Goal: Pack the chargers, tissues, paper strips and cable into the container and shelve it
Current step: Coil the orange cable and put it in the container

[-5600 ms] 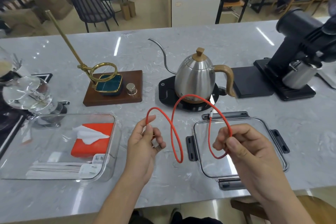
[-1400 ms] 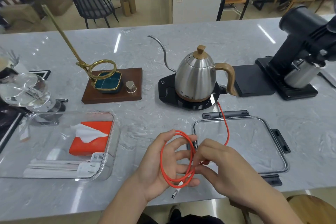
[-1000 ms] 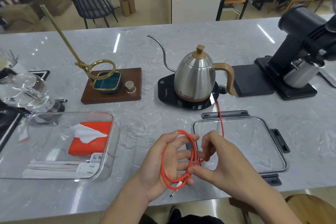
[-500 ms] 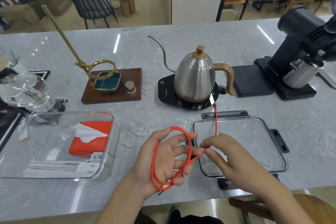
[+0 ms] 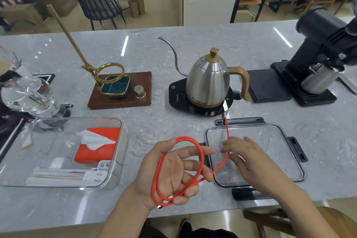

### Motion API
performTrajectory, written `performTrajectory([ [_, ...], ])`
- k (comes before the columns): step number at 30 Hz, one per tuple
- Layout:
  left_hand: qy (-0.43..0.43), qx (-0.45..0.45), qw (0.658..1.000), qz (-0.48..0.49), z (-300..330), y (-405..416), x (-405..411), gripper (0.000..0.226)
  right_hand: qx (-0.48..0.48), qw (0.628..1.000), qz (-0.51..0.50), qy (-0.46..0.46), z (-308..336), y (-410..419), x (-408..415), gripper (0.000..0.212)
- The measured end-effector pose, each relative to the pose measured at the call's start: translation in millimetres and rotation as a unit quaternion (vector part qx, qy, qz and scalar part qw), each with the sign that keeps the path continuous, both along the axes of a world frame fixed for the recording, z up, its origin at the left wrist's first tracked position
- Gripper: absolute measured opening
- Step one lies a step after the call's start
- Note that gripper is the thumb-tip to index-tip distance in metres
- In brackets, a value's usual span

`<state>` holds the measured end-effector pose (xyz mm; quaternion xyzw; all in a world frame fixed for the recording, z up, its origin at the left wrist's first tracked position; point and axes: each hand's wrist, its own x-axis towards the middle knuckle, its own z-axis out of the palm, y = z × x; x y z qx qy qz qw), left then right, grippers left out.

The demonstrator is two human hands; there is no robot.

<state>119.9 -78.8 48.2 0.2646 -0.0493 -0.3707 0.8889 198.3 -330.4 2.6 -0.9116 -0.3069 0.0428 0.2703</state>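
An orange cable (image 5: pixel 160 170) is coiled in loops around my left hand (image 5: pixel 172 172), palm up near the counter's front edge. Its loose end runs up through the fingers of my right hand (image 5: pixel 249 162) and rises above the clear lid (image 5: pixel 274 141), which lies flat with dark latches. At the left stands the clear container (image 5: pixel 117 152). Inside it are an orange tissue pack (image 5: pixel 100 150), white paper strips (image 5: pixel 56 176) and white chargers (image 5: pixel 96 176).
Behind the lid stands a steel gooseneck kettle (image 5: pixel 208 81) on a black base. A wooden tray with a brass ring stand (image 5: pixel 119 91) is left of it, a black grinder (image 5: pixel 318 60) far right, glassware (image 5: pixel 27 94) far left. A wooden stool (image 5: pixel 332 222) sits below the counter edge.
The cable has been wound from wide open loops into a coil around my left hand. My right hand has kept guiding the shrinking free end, which now rises straight over the lid.
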Motion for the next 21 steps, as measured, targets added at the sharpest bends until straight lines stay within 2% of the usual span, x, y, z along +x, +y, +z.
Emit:
performTrajectory([
  [7, -0.02, -0.013, 1.0, -0.003, 2.2, 1.9, -3.4, 0.072, 0.092, 0.989, -0.045, -0.107, 10.3, 2.7, 5.8, 0.019],
  [12, 0.008, 0.001, 1.0, 0.018, 2.1, 4.4, -5.4, 0.073, 0.095, 0.98, -0.064, -0.162, 27.4, -5.9, 11.1, 0.019],
  [14, 0.009, 0.055, 0.998, 0.035, 2.4, 4.2, -5.6, 0.073, 0.083, 0.98, -0.064, -0.169, 37.5, -9.0, 11.2, 0.018],
  [16, -0.007, 0.151, 0.987, 0.053, 4.2, 2.7, -4.7, 0.072, 0.076, 0.98, -0.072, -0.17, 48.4, -11.6, 10.2, 0.016],
  [21, -0.033, 0.336, 0.936, 0.096, 10.8, -7.9, -3.3, 0.059, 0.056, 0.981, -0.085, -0.166, 65.0, -13.5, 6.4, 0.009],
])
